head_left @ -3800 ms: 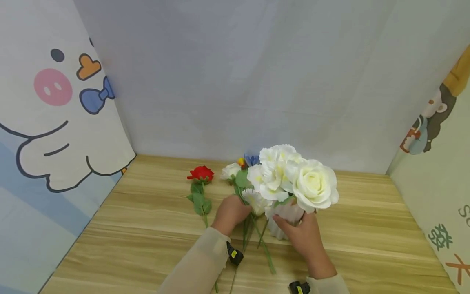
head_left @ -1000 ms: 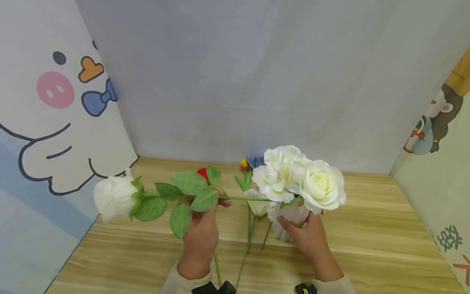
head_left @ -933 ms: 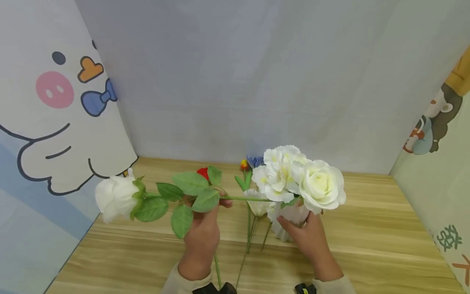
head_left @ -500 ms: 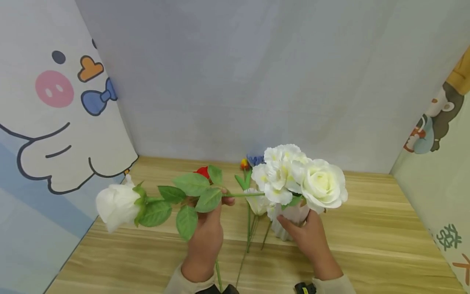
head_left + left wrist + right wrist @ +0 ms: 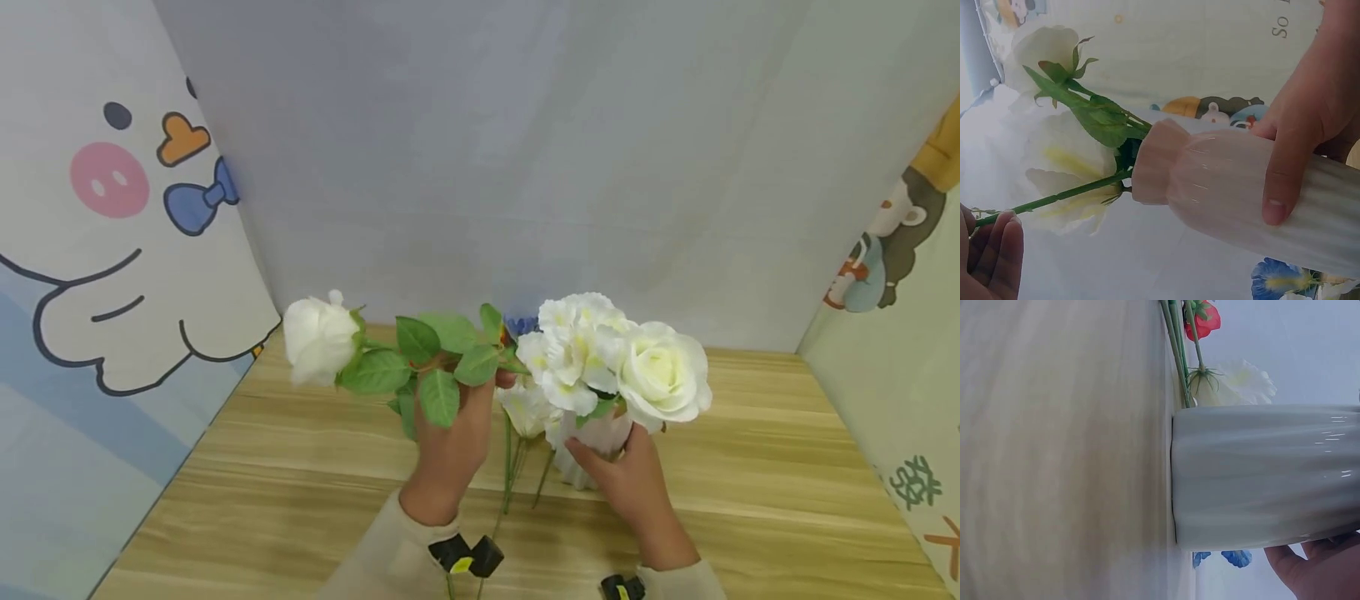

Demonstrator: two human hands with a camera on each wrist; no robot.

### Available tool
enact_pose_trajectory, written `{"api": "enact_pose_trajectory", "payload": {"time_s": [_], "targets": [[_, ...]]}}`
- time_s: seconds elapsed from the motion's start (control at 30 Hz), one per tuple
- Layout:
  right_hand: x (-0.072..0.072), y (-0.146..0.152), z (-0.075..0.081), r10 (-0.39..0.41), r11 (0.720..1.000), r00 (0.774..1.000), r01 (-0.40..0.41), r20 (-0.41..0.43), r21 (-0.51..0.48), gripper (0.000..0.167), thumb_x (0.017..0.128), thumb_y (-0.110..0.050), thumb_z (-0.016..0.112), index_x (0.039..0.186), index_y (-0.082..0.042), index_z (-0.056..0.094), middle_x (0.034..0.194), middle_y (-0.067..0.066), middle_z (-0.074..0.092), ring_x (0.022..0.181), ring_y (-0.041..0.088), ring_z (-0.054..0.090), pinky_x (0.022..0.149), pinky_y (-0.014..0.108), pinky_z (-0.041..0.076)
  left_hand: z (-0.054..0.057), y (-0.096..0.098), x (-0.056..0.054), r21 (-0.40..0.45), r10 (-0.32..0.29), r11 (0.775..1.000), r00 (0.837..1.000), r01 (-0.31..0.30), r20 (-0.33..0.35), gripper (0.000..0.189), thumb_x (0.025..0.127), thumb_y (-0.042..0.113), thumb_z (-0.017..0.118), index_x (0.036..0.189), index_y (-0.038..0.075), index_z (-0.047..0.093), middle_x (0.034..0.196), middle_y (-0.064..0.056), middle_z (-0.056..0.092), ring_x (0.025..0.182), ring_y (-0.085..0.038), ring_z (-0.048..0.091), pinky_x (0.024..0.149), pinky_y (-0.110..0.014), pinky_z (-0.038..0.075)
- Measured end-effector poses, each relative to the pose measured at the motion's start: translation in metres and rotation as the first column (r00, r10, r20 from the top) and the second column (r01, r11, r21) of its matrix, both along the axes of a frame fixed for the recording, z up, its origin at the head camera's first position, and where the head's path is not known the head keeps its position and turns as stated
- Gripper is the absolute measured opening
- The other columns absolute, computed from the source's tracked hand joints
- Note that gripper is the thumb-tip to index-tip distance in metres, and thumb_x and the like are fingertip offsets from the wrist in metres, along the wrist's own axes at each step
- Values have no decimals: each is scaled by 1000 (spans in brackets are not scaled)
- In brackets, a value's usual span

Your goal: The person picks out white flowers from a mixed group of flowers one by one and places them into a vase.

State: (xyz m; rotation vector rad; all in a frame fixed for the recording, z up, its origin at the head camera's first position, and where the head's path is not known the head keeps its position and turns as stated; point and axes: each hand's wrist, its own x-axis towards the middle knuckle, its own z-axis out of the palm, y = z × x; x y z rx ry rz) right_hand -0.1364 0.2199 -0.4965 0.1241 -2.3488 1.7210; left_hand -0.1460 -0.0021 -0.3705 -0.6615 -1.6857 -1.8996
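My left hand (image 5: 453, 433) pinches the green stem of a white rose (image 5: 318, 342), which lies nearly level with its bloom to the left. In the left wrist view, that stem (image 5: 1066, 195) runs from the fingers to the mouth of a pale fluted vase (image 5: 1229, 181). The vase stands upright on the table, and my right hand (image 5: 637, 487) grips its side. Out of the vase lean a full white rose (image 5: 663, 375) and a ruffled white flower (image 5: 570, 350). Both blooms hide the vase mouth in the head view.
On the wooden table (image 5: 750, 467), a white flower (image 5: 527, 410) and loose stems lie left of the vase. A blue flower (image 5: 521, 325) is behind. A red rose (image 5: 1204, 322) shows in the right wrist view. A grey cloth (image 5: 480, 167) hangs behind the table.
My left hand first took the white rose off the table and raised it leftward. Since then it has moved right and away, bringing the stem to the vase. The right hand stays on the vase.
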Motion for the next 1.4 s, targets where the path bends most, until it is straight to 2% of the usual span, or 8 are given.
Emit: {"api": "enact_pose_trajectory", "payload": {"time_s": [0.13,0.37,0.47,0.63,0.83,0.93,1.13,1.4], "targets": [[0,0,-1,20,999,1000,-20,-12,-37,92,88,-21,85,157,-22,24,151,7,42,133,27,46,106,55,39,4,4,-13,-24,-21,999,998,23,58,23,109,9,52,91,-4,62,82,-17,62,77,-36,67,82,-44,58],[-1,-1,0,4,1000,1000,-3,-28,2,81,87,-21,86,152,-13,38,142,6,52,125,24,52,102,52,44,-2,14,-47,-192,-123,972,990,135,76,19,110,16,51,93,8,55,79,-8,60,80,-29,65,82,-42,56],[-1,-2,0,-10,1000,999,11,-40,16,83,86,-19,87,152,-15,37,139,5,52,120,21,53,97,47,47,-2,19,-52,-293,-86,950,994,104,73,23,109,19,50,87,13,51,71,-4,55,68,-19,57,75,-38,52],[0,-4,2,-35,999,999,35,-26,21,70,86,-19,87,142,-10,46,128,8,58,110,21,58,91,42,51,0,25,-56,-343,-85,934,995,98,53,22,108,23,48,89,13,51,68,-3,51,53,-18,36,63,-35,43],[1,-4,2,-23,1000,999,23,-49,-10,87,85,-15,88,151,-16,33,140,5,50,120,21,54,97,47,48,1,28,-57,-359,-116,924,991,130,59,15,108,17,48,94,12,49,70,-1,50,57,-14,42,63,-33,43],[1,-4,-1,-17,1000,998,15,-68,-22,90,85,-12,87,153,-18,29,142,2,48,122,21,52,98,47,47,3,30,-58,-428,-132,890,988,153,79,6,107,13,49,105,9,53,81,-2,58,68,-14,55,68,-32,49],[-1,-3,-4,-27,999,996,25,-82,-29,88,84,-11,87,151,-16,32,140,2,49,123,20,51,101,48,44,11,35,-59,-602,-149,780,985,172,88,23,105,6,51,128,6,54,109,-6,66,88,-15,66,75,-29,55],[-1,-3,-4,-20,1000,995,18,-95,-24,89,84,-12,87,152,-19,31,142,3,48,125,21,50,101,53,42,18,44,-62,-699,-146,686,980,201,138,18,106,11,57,123,7,59,77,-3,57,65,-14,51,67,-29,45]]}}
